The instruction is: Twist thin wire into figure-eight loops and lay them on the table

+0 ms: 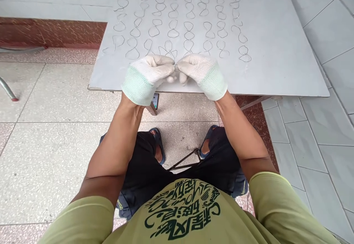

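Observation:
My left hand (152, 73) and my right hand (200, 73), both in white knit gloves with pale green cuffs, meet fingertip to fingertip above the near edge of the white board. Each is closed in a pinch on what looks like one thin dark wire (175, 64), mostly hidden by the gloves. Just beyond the fingers, a cluster of wire loops (167, 48) shows; I cannot tell whether it belongs to the held wire or lies on the board. Rows of thin wires bent into figure-eights (188, 31) cover the board's left and middle part.
The white board (282, 63) forms the tabletop, with tiled wall (322, 126) along its right side. A phone (156, 101) shows under the near edge. Below are a dark metal frame (184, 161) between my feet and a curved metal leg (7, 89) at far left.

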Available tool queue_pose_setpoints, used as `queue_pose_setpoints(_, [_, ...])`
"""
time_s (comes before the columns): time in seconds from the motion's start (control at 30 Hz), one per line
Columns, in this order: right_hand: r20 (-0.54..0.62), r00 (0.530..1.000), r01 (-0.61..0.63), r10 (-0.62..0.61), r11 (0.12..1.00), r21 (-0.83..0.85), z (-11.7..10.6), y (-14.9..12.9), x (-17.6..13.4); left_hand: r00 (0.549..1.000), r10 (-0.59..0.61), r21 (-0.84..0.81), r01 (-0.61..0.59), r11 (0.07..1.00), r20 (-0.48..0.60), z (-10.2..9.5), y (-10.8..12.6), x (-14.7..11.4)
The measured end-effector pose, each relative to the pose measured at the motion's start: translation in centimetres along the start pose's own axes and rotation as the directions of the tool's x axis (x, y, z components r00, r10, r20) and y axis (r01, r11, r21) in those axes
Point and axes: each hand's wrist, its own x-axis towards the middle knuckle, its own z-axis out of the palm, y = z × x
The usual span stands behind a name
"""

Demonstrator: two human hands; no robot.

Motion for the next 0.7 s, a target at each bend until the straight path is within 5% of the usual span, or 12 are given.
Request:
queue_pose_setpoints(0.17, [-0.04,0.995,0.074,-0.086,0.966,-0.247,0.7,1.9,0.6,1.0,-0.011,-0.075,0.009,0.997,-0.022,0.3,0.3,-0.1])
queue_pose_setpoints(0.33, [0.176,0.943,0.329,-0.284,0.698,-0.636,0.7,2.8,0.6,0.981,-0.164,-0.288,0.128,0.949,-0.104,-0.2,-0.9,-0.1])
queue_pose_setpoints(0.53, [0.249,0.878,0.447,-0.41,0.514,-0.732,0.4,3.4,0.3,0.995,-0.069,-0.295,0.046,0.954,-0.07,-0.2,-1.4,0.3])
queue_pose_setpoints(0.7, [0.23,0.89,0.414,-0.393,0.488,-0.769,0.6,4.2,0.6,0.997,0.007,-0.218,-0.022,0.976,-0.071,0.5,-0.5,-0.1])
